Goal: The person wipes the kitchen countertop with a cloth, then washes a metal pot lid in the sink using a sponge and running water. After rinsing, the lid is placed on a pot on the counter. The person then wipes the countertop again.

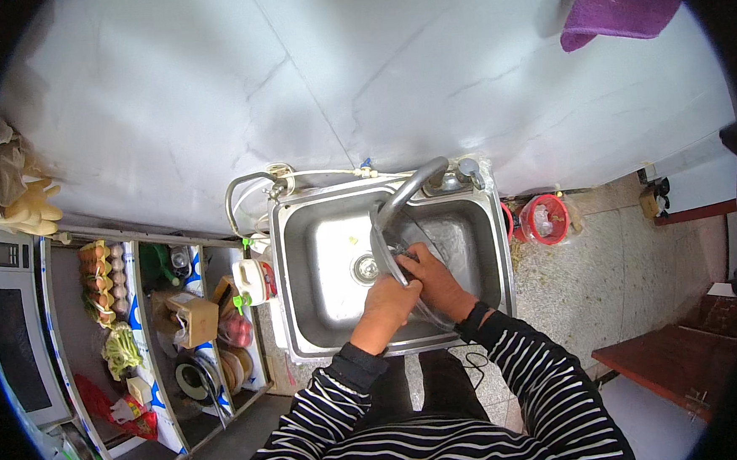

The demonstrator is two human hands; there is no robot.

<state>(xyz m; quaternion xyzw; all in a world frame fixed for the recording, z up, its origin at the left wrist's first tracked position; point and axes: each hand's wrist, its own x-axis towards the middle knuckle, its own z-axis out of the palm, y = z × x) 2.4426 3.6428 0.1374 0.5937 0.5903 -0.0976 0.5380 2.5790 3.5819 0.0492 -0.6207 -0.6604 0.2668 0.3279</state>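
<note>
Over the stainless steel sink (302, 335), a round metal bowl (379, 254) is tilted steeply on its edge beneath the curved faucet (413, 186). My left hand (391, 304) grips the bowl's near rim, with the thumb over the edge. My right hand (436, 283) is inside the bowl, its fingers around a dark scouring pad (401, 252) against the inner wall. The pad is mostly hidden by the fingers. The sink's drain strainer (365, 269) shows left of the bowl, with a small yellowish scrap (353, 239) behind it.
Left of the sink stand a white jug (254, 281) with a green cap and shelves holding egg trays (99, 281), a cardboard box (193, 320) and a microwave (17, 340). A red-rimmed bin (545, 219) is at right. A purple towel (624, 5) hangs on the wall.
</note>
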